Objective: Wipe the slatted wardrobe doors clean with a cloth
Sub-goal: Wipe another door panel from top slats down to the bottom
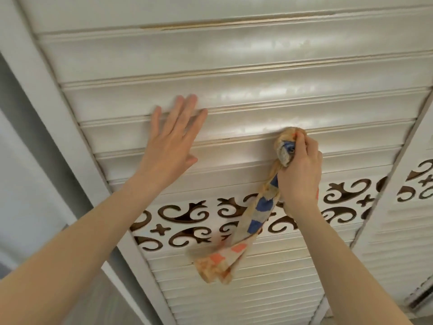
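Note:
A white slatted wardrobe door [234, 66] fills the view, with wide horizontal slats above and fine slats below. My left hand [172, 141] lies flat on the slats, fingers spread, holding nothing. To its right, my right hand [301, 170] is closed around a bunched checked cloth [260, 214] in beige, blue and orange. The bunched end of the cloth presses against a slat edge, and its tail hangs down over the door. Damp streaks show on the slats above the cloth.
A band of dark scroll-shaped cut-outs [187, 219] crosses the door below my hands. A second door [403, 231] with the same pattern stands at the right. The white door frame [46, 90] and a grey wall [18, 160] lie to the left.

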